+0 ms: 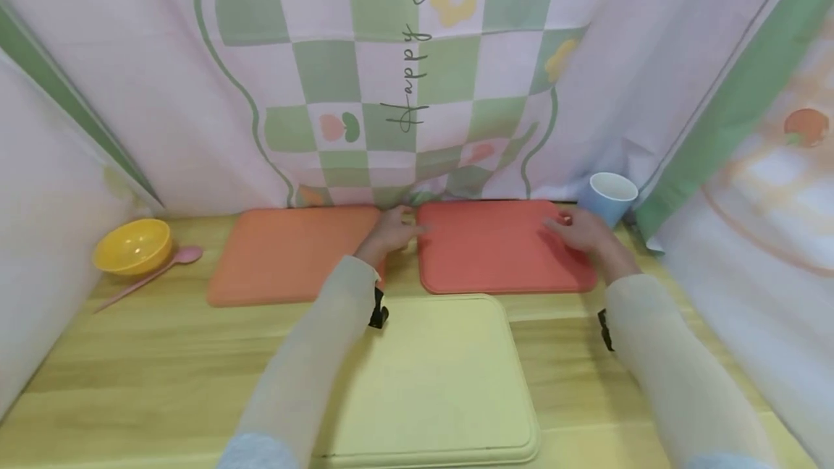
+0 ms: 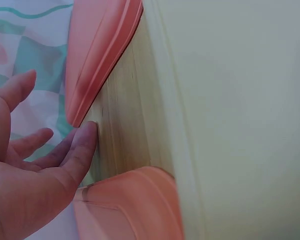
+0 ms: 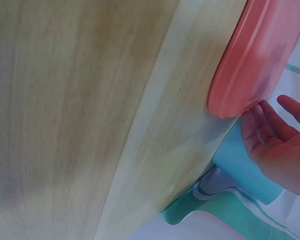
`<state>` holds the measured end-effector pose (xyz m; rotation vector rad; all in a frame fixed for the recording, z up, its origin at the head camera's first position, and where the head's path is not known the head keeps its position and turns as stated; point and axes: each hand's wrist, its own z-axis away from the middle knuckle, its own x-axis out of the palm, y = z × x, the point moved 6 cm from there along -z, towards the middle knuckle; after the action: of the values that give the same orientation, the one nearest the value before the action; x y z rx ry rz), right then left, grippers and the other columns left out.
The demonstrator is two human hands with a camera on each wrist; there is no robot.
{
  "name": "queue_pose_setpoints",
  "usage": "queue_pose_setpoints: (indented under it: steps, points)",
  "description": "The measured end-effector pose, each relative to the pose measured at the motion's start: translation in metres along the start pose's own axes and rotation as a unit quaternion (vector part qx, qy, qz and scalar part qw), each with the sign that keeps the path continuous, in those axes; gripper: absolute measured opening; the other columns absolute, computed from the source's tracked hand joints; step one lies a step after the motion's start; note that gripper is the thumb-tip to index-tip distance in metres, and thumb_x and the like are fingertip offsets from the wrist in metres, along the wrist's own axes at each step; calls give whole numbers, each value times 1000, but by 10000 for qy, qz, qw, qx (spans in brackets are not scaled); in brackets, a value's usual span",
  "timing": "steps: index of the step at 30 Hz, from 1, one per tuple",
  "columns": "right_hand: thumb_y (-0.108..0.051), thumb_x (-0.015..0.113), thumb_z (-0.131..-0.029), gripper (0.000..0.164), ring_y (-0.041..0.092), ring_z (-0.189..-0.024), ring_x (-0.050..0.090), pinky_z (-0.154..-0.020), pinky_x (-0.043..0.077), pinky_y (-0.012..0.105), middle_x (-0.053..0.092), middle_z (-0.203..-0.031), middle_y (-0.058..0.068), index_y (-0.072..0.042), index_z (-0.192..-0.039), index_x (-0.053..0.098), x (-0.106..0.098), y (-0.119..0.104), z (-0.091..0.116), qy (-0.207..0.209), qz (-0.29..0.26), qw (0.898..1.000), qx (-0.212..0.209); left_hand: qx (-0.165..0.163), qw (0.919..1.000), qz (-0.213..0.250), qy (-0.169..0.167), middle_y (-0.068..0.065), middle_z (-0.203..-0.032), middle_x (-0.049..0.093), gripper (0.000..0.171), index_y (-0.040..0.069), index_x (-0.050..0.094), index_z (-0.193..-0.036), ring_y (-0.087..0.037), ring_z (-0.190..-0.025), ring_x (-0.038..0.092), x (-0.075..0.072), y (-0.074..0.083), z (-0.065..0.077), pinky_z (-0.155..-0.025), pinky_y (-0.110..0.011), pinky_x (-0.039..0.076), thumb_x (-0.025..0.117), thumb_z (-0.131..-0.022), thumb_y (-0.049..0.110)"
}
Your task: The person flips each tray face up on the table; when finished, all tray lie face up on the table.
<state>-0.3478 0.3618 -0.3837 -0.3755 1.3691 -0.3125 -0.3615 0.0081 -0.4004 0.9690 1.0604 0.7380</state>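
Observation:
A red rectangular board (image 1: 495,248) with rounded corners lies at the back of the table, between both hands. My left hand (image 1: 392,230) is at its left edge; in the left wrist view its fingertips (image 2: 87,132) are close by the board's corner, thumb raised and apart. Whether they touch is hard to tell. At the opposite edge is my right hand (image 1: 582,230), its fingertips (image 3: 255,112) at the rim and the thumb held away. An orange board (image 1: 287,255) lies just left of the left hand. Behind the right hand stands a light blue cup (image 1: 606,201).
A pale yellow board (image 1: 436,382) lies at the front centre, partly under the left forearm. On the far left, a yellow bowl (image 1: 133,248) stands beside a pink spoon (image 1: 185,255). Checked cloth (image 1: 384,71) hangs behind the wooden table (image 1: 163,375), with more cloth at both sides.

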Motion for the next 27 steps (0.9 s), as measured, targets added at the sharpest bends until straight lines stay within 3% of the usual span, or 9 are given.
queue_pose_setpoints:
  steps: [4, 7, 10, 19, 23, 25, 27]
  points:
    - [-51, 45, -105, 83, 55, -133, 36, -110, 32, 64, 36, -145, 41, 17, -150, 28, 6, 2, 0, -109, -246, 9993, 247, -5, 10000, 3, 24, -20, -139, 56, 66, 1, 39, -153, -19, -85, 61, 0, -5, -2, -83, -37, 54, 68, -98, 24]
    - [-51, 45, -105, 85, 56, -135, 33, -111, 31, 64, 33, -147, 42, 18, -150, 26, 8, 6, 0, -134, -281, 9984, 473, 1, 9999, 100, -137, -20, -133, 59, 66, 1, 36, -154, -12, -55, 45, 5, -6, -5, -70, -35, 47, 66, -99, 22]
    - [-50, 46, -105, 83, 56, -136, 32, -111, 31, 63, 34, -147, 41, 18, -149, 28, 9, 5, -2, -124, -191, 9985, 500, -51, 9995, 248, -193, -20, -130, 60, 65, 2, 34, -155, -8, -45, 33, 7, -7, -6, -65, -34, 41, 65, -99, 19]
    - [-44, 46, -106, 78, 56, -135, 33, -111, 31, 63, 35, -146, 42, 19, -148, 29, 9, -1, -3, -43, -136, 9988, 474, -118, 9988, 460, -87, -18, -126, 60, 63, 0, 40, -150, -10, -59, 41, 9, -6, -7, -63, -30, 42, 65, -94, 11]
    - [-43, 47, -105, 76, 55, -135, 35, -112, 32, 61, 37, -145, 41, 19, -147, 32, 8, -3, -3, 46, -159, 9985, 514, -102, 9988, 473, -68, -19, -131, 58, 63, -1, 40, -150, -15, -77, 54, 11, -2, -4, -73, -32, 49, 66, -94, 11]
    - [-44, 47, -104, 78, 54, -136, 34, -113, 32, 60, 35, -147, 40, 18, -148, 30, 8, -4, -1, 14, -390, 9972, 639, -135, 9983, 571, -66, -17, -132, 56, 65, -2, 38, -151, -17, -90, 60, 11, -1, -2, -83, -34, 52, 66, -94, 10]
    - [-51, 44, -104, 83, 53, -139, 31, -114, 30, 59, 30, -151, 39, 16, -151, 26, 8, -5, 0, -78, -835, 9928, 853, -201, 9973, 700, -30, -13, -119, 59, 67, -2, 36, -152, -16, -86, 62, 10, 0, -1, -84, -33, 52, 66, -93, 7]
